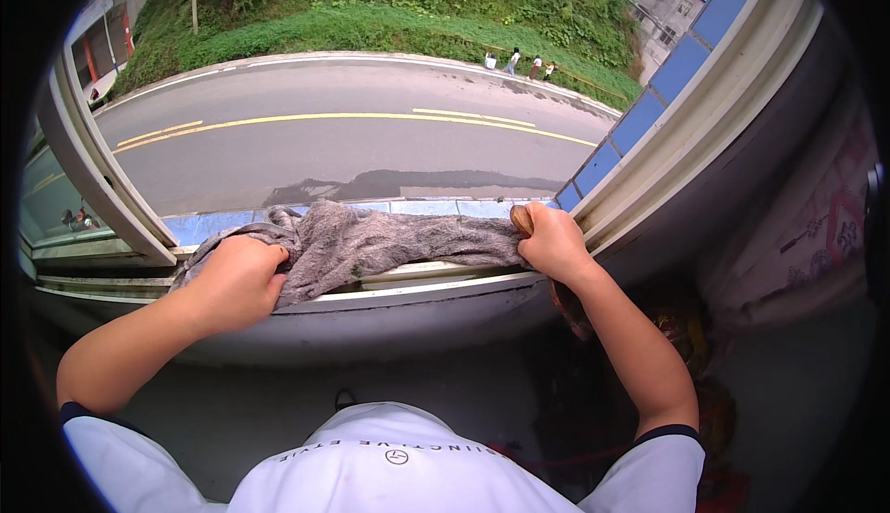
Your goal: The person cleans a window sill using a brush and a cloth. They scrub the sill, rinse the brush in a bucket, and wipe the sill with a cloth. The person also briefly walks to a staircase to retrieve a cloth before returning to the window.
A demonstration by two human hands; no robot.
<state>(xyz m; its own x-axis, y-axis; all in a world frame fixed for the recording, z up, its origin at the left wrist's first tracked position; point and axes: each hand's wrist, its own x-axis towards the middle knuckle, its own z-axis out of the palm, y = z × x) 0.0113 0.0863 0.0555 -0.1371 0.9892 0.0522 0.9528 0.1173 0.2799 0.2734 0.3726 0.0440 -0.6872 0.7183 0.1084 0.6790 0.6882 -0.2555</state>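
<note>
A damp-looking grey towel [389,238] stretches in a bunched, twisted strip across the sill of an open sliding window. My left hand [243,273] grips its folded left end, near the upright window frame. At the right end, my right hand [556,238] is closed around the towel beside the right jamb. A brown, wood-like rounded piece [521,221] shows at the top of that fist; what it belongs to is hidden. Under the towel run the white window tracks [417,280], with dark dirt along their grooves.
Blue tiles [424,207] line the outer ledge, and a sliding sash [111,165] stands at the left. The right jamb [695,124] rises close by my right hand. Outside lies a road [361,144] with several people walking on its far side. Dark, unclear objects stand low at the right.
</note>
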